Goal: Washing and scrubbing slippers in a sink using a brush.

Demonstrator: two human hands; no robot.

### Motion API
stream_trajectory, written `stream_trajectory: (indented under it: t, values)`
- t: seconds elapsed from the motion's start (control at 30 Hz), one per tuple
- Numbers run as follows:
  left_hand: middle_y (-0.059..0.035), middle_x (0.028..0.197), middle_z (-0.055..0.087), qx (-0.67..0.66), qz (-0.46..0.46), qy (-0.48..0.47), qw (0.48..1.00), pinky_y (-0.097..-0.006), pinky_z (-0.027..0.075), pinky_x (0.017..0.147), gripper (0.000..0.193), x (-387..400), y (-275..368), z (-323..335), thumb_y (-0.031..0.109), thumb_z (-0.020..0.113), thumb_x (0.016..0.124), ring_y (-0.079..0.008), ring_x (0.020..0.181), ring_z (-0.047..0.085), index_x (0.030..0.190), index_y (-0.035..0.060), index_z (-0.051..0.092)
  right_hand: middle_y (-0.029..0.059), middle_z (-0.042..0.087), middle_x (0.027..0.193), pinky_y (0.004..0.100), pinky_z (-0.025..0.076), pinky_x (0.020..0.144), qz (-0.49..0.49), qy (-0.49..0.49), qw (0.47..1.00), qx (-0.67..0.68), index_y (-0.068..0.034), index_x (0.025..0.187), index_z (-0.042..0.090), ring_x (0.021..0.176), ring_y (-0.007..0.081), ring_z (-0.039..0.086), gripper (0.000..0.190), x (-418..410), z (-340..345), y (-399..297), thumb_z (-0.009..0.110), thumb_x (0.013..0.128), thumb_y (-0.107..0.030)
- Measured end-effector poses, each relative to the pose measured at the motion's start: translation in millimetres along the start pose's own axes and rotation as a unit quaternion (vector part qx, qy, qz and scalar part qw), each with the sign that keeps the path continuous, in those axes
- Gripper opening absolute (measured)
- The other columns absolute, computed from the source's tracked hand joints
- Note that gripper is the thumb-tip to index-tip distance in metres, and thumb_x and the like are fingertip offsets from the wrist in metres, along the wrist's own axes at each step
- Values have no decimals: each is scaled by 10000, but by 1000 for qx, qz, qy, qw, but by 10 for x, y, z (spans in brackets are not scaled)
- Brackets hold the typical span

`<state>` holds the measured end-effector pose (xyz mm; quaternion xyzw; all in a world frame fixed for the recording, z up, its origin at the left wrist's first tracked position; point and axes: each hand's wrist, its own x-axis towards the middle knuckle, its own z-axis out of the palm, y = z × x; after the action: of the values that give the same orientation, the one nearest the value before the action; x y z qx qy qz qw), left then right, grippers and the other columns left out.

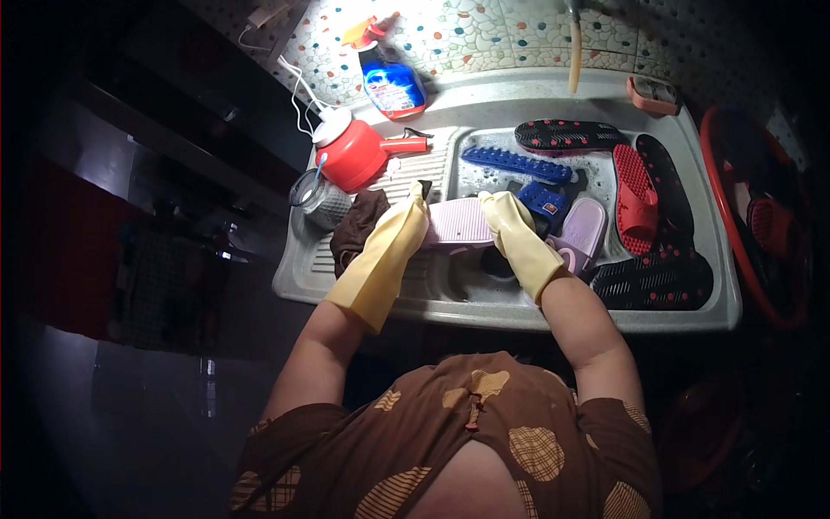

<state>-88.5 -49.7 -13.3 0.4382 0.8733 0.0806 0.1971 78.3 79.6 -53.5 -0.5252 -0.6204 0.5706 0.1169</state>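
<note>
Both my hands wear yellow rubber gloves. Between them, over the middle of the sink unit, is a lilac slipper (460,222) with its ribbed sole facing up. My left hand (410,217) grips its left end, and a small dark piece shows at those fingertips, too little to name. My right hand (509,214) is closed on the right end. In the basin (470,139), just right of my right hand, lie a second lilac slipper (587,227) and a blue slipper (545,201). A crumpled brown cloth (360,227) sits against my left glove.
More footwear fills the wet basin: a long blue slipper (515,163), a red slipper (635,194) and several black soles (655,282). The ribbed drainboard (428,152) bears a red dipper (353,156) and a glass jar (324,201). Behind stand a spray bottle (392,84) and a tap hose (575,58).
</note>
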Motion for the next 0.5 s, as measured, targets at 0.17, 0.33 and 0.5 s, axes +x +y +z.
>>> stream_trajectory:
  t: [0.17, 0.33, 0.5]
  values:
    - [-211, 932, 675, 42, 119, 96, 987, -404, 470, 746, 526, -506, 413, 81, 383, 225, 1083, -321, 867, 647, 1205, 18, 583, 153, 674, 881, 410, 483, 800, 36, 8, 999, 34, 23, 959, 659, 779, 296, 626, 468, 122, 80, 130, 469, 985, -404]
    - [-202, 1030, 636, -86, 83, 5, 993, -333, 447, 803, 415, -948, 484, 93, 282, 290, 1089, -281, 900, 599, 1320, 20, 515, 169, 665, 865, 419, 496, 802, 93, 21, 995, 11, -16, 926, 658, 818, 279, 643, 416, 588, 343, 376, 455, 999, -372]
    - [-207, 835, 641, -105, 159, 85, 978, -442, 484, 661, 374, -268, 89, 176, 222, 303, 1074, -354, 746, 630, 1309, 12, 503, 193, 686, 929, 410, 519, 788, -21, -65, 987, -146, -13, 1000, 662, 867, 297, 673, 379, 464, 338, 133, 476, 983, -343]
